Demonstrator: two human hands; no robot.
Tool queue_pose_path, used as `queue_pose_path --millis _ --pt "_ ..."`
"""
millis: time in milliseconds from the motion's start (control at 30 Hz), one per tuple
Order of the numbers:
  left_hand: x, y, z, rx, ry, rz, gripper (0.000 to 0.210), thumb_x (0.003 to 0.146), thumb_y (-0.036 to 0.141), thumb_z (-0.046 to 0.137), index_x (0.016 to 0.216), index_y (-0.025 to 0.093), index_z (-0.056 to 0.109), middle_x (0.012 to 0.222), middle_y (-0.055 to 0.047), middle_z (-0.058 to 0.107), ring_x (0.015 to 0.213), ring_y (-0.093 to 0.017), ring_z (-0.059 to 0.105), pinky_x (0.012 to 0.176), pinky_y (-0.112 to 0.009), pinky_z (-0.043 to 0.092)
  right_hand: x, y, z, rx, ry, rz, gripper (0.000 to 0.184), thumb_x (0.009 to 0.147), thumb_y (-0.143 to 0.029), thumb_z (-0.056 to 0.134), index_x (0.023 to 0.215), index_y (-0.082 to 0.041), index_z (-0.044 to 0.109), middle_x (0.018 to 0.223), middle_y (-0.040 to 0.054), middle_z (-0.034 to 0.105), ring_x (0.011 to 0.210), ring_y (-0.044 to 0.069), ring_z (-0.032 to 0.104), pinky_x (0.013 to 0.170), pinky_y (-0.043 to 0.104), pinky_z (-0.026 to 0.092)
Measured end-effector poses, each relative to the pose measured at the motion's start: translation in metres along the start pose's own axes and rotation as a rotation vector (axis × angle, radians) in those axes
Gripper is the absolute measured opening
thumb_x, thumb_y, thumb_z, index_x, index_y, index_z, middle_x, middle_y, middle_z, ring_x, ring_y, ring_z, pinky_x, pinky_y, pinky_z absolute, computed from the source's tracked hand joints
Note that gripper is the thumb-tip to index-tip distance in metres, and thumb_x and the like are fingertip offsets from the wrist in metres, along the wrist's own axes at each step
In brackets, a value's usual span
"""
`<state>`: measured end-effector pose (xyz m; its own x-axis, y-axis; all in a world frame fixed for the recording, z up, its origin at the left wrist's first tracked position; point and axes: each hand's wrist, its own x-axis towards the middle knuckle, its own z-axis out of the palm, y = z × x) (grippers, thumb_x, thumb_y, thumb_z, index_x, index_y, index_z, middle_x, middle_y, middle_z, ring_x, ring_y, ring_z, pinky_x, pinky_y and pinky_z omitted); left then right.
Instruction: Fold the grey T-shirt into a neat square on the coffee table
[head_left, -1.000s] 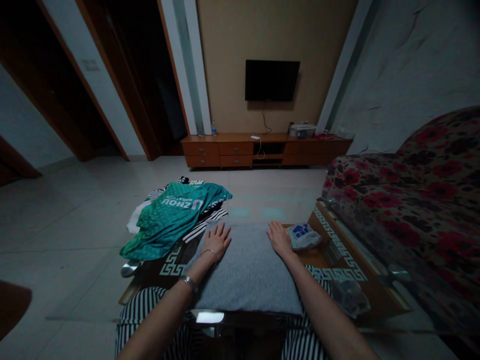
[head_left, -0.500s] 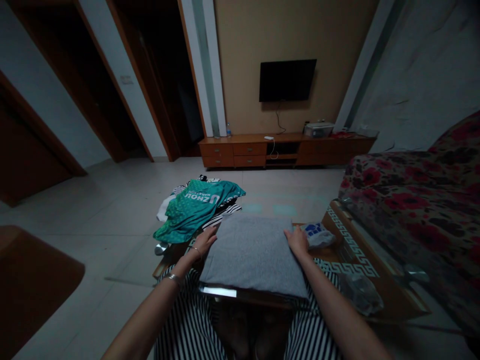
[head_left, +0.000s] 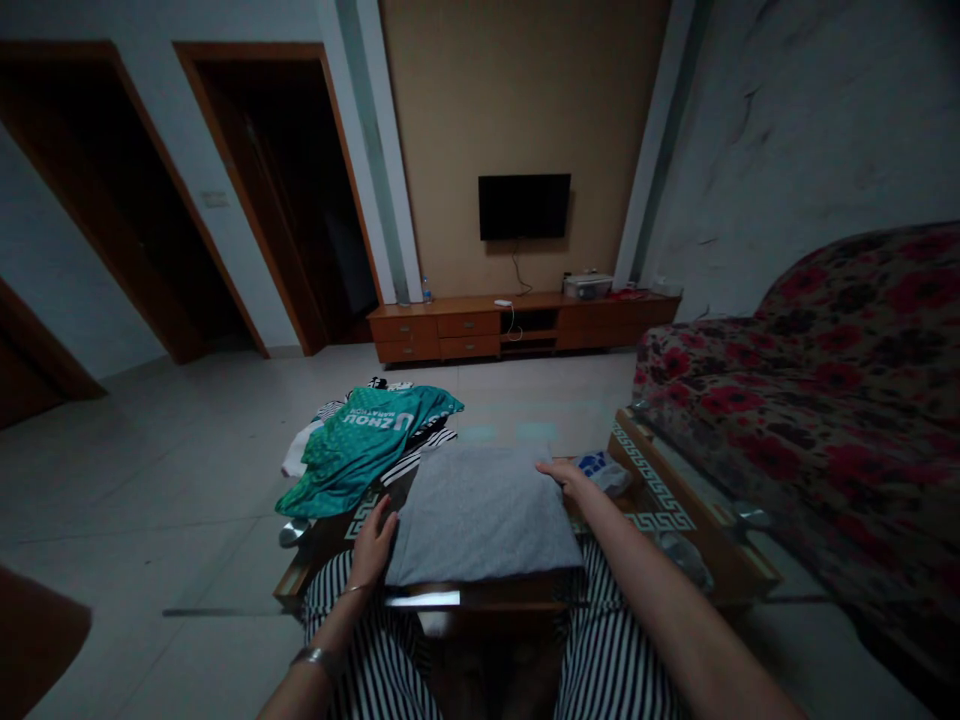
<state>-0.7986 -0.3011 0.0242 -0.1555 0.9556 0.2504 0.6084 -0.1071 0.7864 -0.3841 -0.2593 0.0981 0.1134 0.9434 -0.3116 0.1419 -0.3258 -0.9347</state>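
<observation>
- Grey knit fabric: one folded grey garment [head_left: 480, 512] lies flat on the glass-topped surface [head_left: 660, 500], squarely in front of the seated person, its near edge close to the surface's front rim.
- Left hand [head_left: 373, 545]: rests along the garment's left edge, fingers extended and loosely together; the grip is flat and holds nothing that I can see.
- Right hand [head_left: 564, 477]: lies at the far right corner of the garment, fingers stretched flat, nothing pinched.
- Risk, as I judge it: the fold sits near the front rim, so a push or pull toward the lap could slide it off the glass and undo it.
- Risk: the teal jersey [head_left: 364, 445] tops a loose heap of clothes just beside the garment's far left corner and overhangs the surface; a sideways sweep of the left hand could drag it floorward.
- Risk: the white plastic bag [head_left: 606, 472] sits just beside the right hand and could be nudged.
- Count: one folded grey garment, one teal jersey, at least one striped item beneath it, one white bag, two hands, one bracelet on the left wrist [head_left: 319, 657].
</observation>
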Motion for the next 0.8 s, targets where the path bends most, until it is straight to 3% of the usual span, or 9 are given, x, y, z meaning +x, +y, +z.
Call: queue_pose_path --millis 133,267,400,500,567,633,700,800 --pt "0.003 -0.004 -0.005 -0.117 0.005 -0.073 0.062 0.080 0.050 0.046 0.130 0.013 0.051 0.134 -0.014 0.055 0.126 -0.025 0.050 0.109 -0.041 0.037 0.010 -0.064 -0.029 -0.177 0.008 -0.114 0.018 0.071 -0.027 0.069 0.081 -0.012 0.067 0.073 0.0050 0.068 0.068 0.016 0.062 0.063 0.026 0.050" --pt "0.005 -0.001 -0.007 -0.110 -0.004 -0.076 0.065 0.076 0.053 0.047 0.126 0.013 0.054 0.132 -0.014 0.057 0.125 -0.026 0.051 0.109 -0.042 0.036 0.016 -0.153 -0.073 -0.385 0.069 -0.268 0.021 0.076 -0.026 0.065 0.090 -0.010 0.069 0.077 0.0033 0.068 0.069 0.015 0.060 0.065 0.024 0.046" --pt "0.007 -0.001 -0.007 -0.077 0.001 -0.079 0.066 0.075 0.056 0.046 0.124 0.014 0.057 0.128 -0.012 0.061 0.123 -0.027 0.053 0.108 -0.041 0.038 0.004 -0.237 -0.117 -0.580 0.215 -0.446 0.021 0.076 -0.024 0.065 0.094 -0.013 0.070 0.095 0.0042 0.069 0.090 0.018 0.059 0.077 0.022 0.041" --pt "0.009 -0.003 -0.008 -0.040 -0.010 -0.063 0.064 0.076 0.057 0.045 0.123 0.016 0.059 0.128 -0.010 0.061 0.122 -0.027 0.054 0.107 -0.041 0.039 -0.018 -0.269 -0.138 -0.879 0.341 -0.669 0.027 0.082 -0.028 0.060 0.106 -0.019 0.069 0.107 0.0034 0.067 0.101 0.019 0.056 0.082 0.023 0.037" --pt "0.011 -0.003 -0.007 -0.011 -0.016 -0.057 0.062 0.077 0.057 0.043 0.121 0.017 0.060 0.127 -0.009 0.062 0.122 -0.027 0.054 0.106 -0.041 0.040 -0.035 -0.266 -0.144 -1.158 0.374 -0.824 0.031 0.088 -0.029 0.052 0.115 -0.021 0.065 0.109 0.0036 0.067 0.098 0.018 0.056 0.082 0.024 0.036" --pt "0.011 -0.002 -0.006 0.020 -0.021 -0.055 0.060 0.079 0.057 0.041 0.121 0.018 0.061 0.126 -0.008 0.063 0.120 -0.027 0.055 0.105 -0.041 0.041 -0.052 -0.239 -0.143 -1.375 0.328 -0.896 0.034 0.093 -0.025 0.044 0.122 -0.021 0.061 0.108 0.0051 0.066 0.095 0.018 0.056 0.079 0.025 0.036" --pt "0.011 -0.002 -0.005 0.046 -0.027 -0.047 0.060 0.080 0.057 0.039 0.121 0.018 0.061 0.125 -0.008 0.063 0.120 -0.027 0.056 0.104 -0.041 0.042 -0.069 -0.186 -0.136 -1.508 0.239 -0.896 0.037 0.094 -0.020 0.040 0.127 -0.021 0.057 0.106 0.0067 0.066 0.093 0.018 0.055 0.076 0.025 0.036" --pt "0.014 -0.004 -0.004 0.084 -0.051 -0.020 0.062 0.080 0.057 0.038 0.121 0.017 0.061 0.125 -0.008 0.063 0.120 -0.027 0.056 0.103 -0.040 0.042 -0.103 -0.076 -0.119 -1.561 0.098 -0.792 0.033 0.091 -0.017 0.045 0.121 -0.020 0.059 0.097 0.0073 0.066 0.084 0.018 0.056 0.070 0.025 0.037"
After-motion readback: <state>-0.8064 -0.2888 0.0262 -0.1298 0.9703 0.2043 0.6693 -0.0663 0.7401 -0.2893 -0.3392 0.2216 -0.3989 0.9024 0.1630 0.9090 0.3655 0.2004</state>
